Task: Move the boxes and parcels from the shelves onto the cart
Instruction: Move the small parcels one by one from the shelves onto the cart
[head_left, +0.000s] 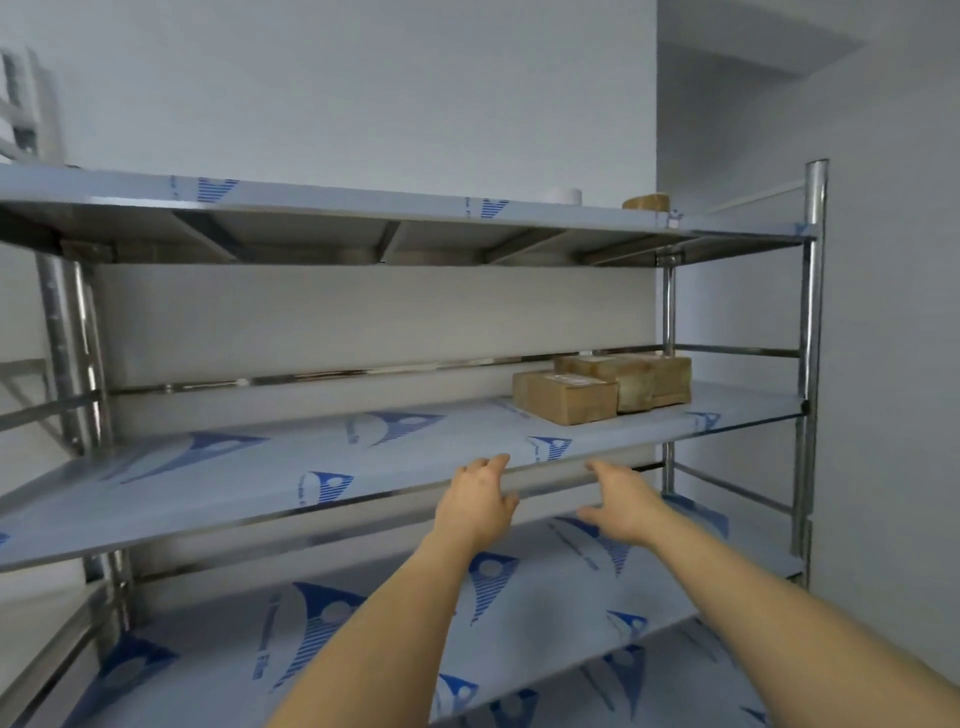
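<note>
Three boxes (597, 387) sit at the right rear of the middle shelf (260, 467), two rolls (647, 201) on the shelf above

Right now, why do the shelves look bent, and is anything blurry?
Head view: the wide-angle lens bows the shelf edge and posts; the brown boxes look soft, their labels unreadable; both hands, left and right, are slightly blurred; lighting is flat, shadows faint.

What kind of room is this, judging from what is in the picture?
Probably a storeroom or stockroom. A steel shelving rack stands against bare white walls, its shelves still covered in protective film, and a few cardboard boxes sit on the middle shelf.
</note>
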